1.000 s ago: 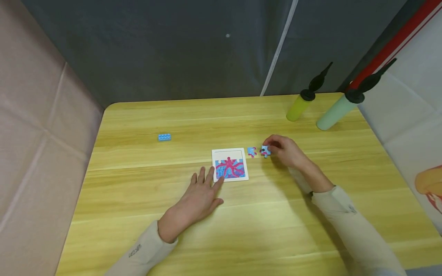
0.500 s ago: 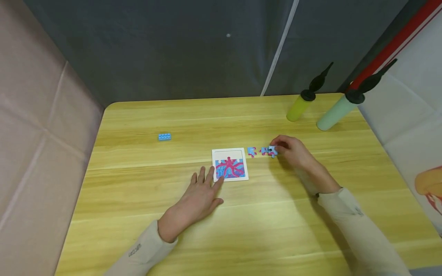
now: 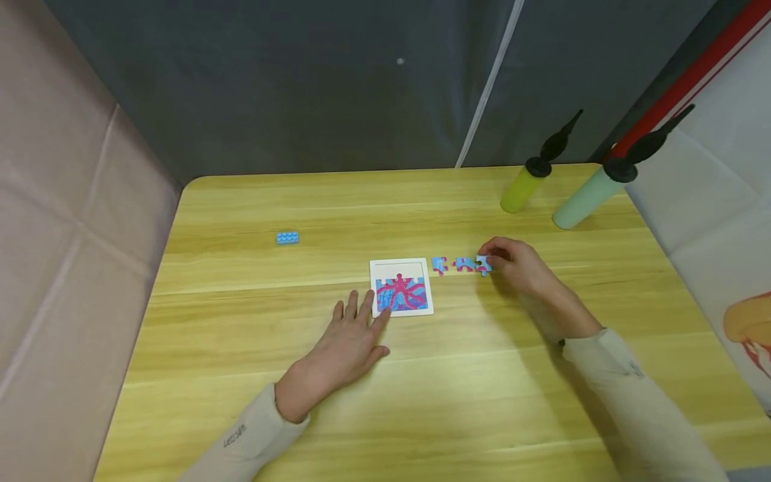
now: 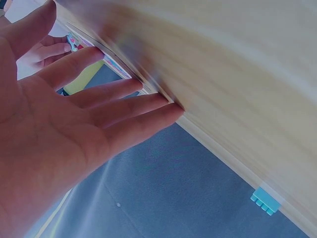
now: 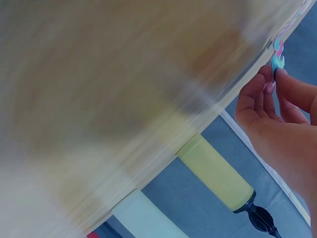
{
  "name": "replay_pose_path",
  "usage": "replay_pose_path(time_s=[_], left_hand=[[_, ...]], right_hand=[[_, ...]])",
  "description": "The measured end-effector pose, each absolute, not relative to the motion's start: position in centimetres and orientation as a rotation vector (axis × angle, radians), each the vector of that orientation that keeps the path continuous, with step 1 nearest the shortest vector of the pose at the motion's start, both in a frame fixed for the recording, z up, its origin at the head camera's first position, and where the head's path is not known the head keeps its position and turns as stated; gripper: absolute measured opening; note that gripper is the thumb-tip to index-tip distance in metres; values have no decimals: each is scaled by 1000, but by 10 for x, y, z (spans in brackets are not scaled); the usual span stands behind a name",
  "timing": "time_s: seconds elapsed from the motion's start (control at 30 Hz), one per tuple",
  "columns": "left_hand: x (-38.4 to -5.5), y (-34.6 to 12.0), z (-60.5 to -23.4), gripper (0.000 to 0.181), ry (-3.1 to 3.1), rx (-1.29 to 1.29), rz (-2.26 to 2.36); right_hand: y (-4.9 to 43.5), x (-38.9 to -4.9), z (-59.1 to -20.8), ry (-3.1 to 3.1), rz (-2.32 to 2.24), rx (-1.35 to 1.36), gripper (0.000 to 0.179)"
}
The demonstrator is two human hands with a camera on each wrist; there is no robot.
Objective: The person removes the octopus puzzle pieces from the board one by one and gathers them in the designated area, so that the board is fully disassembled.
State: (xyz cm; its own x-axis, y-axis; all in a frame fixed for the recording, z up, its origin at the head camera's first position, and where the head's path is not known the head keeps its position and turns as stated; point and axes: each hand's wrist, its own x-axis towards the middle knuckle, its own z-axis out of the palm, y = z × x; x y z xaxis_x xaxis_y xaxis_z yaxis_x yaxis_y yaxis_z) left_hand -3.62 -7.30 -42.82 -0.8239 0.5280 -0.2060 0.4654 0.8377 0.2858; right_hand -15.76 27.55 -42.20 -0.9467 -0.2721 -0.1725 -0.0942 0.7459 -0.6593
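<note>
A white-framed puzzle tray lies mid-table, its lower part filled with a pink octopus picture and its top strip bare. My left hand rests with straight, spread fingers, fingertips at the tray's left edge and lower left corner. To the right of the tray my right hand pinches a blue and pink puzzle piece between thumb and fingers; the right wrist view shows this piece tilted up. Just left of it lies a second piece, and a third piece sits beside the tray.
A blue toy brick lies at the back left of the wooden table. Two hand pumps stand at the back right, one yellow-green pump and one pale green pump. A dark curtain hangs behind the table.
My right hand has moved right with the pinched puzzle piece, uncovering another piece that now lies to its left. The left hand and the tray have stayed in place.
</note>
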Motion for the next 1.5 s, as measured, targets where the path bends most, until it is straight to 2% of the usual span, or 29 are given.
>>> replay_pose_path(time_s=[0.7, 1.5], left_hand=[[-38, -74, -427, 64, 2754, 797, 314], [-36, -75, -428, 65, 2748, 777, 306]], right_hand=[[290, -159, -423, 2733, -904, -313, 22], [283, -162, -422, 2762, -870, -306, 24]])
